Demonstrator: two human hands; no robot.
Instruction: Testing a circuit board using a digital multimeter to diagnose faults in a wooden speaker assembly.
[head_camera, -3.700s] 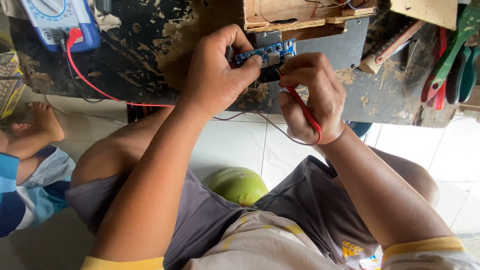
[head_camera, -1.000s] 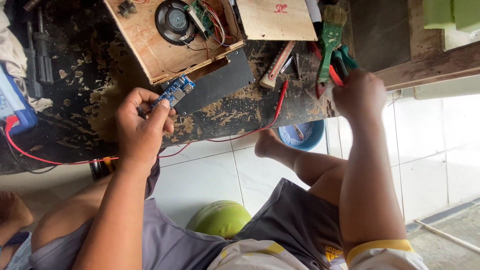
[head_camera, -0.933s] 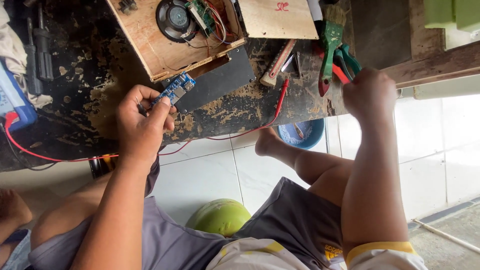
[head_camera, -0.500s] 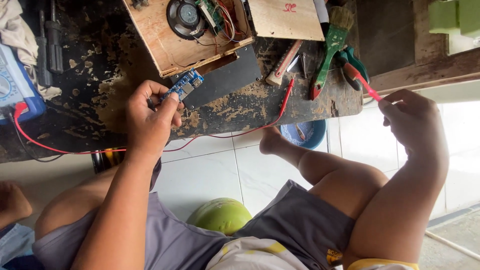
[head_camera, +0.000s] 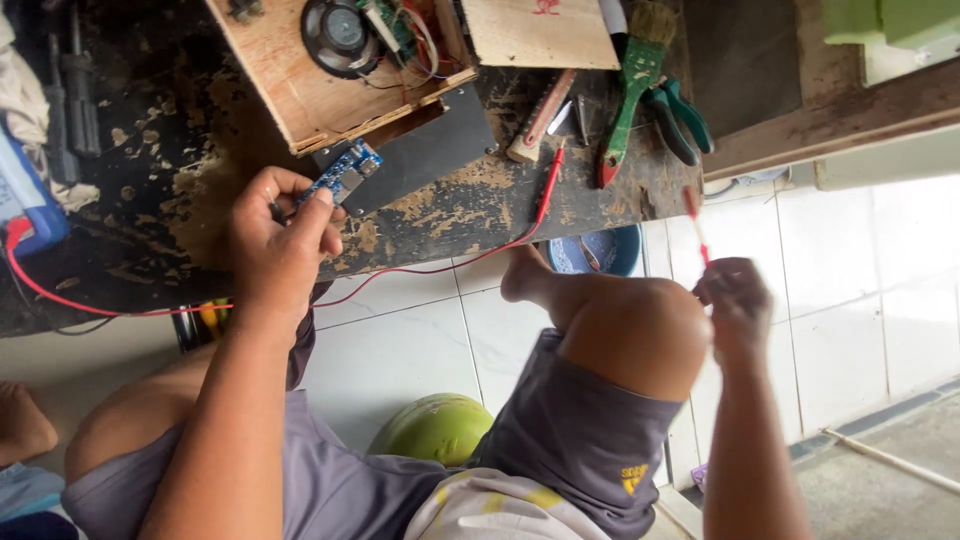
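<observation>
2 hands are seen, and only 1 has changed place. A small blue board (head_camera: 340, 173) is pinched between thumb and fingertips of the left hand (head_camera: 278, 245), just above the near edge of the dark bench (head_camera: 150, 160), exactly as it was held 1.0 s ago. The right hand (head_camera: 735, 305), which was reaching up among the tools at the far right of the bench 1.0 s ago, has been drawn back off the bench and is now held out to the right, beside the raised knee (head_camera: 635, 335). Its fingers are closed around a thin red-tipped tool (head_camera: 695, 222); the blur keeps its kind from being told, though a small screwdriver or probe is likely. A red probe (head_camera: 550, 180) with its red lead (head_camera: 120, 305) has been left lying on the bench, well apart from both hands, near a green brush (head_camera: 632, 85) and green pliers (head_camera: 680, 118). From this, probing seems to have been set aside and a fresh tool fetched for the board. A wooden box (head_camera: 300, 95) with a speaker (head_camera: 338, 32) lies beyond the board.
</observation>
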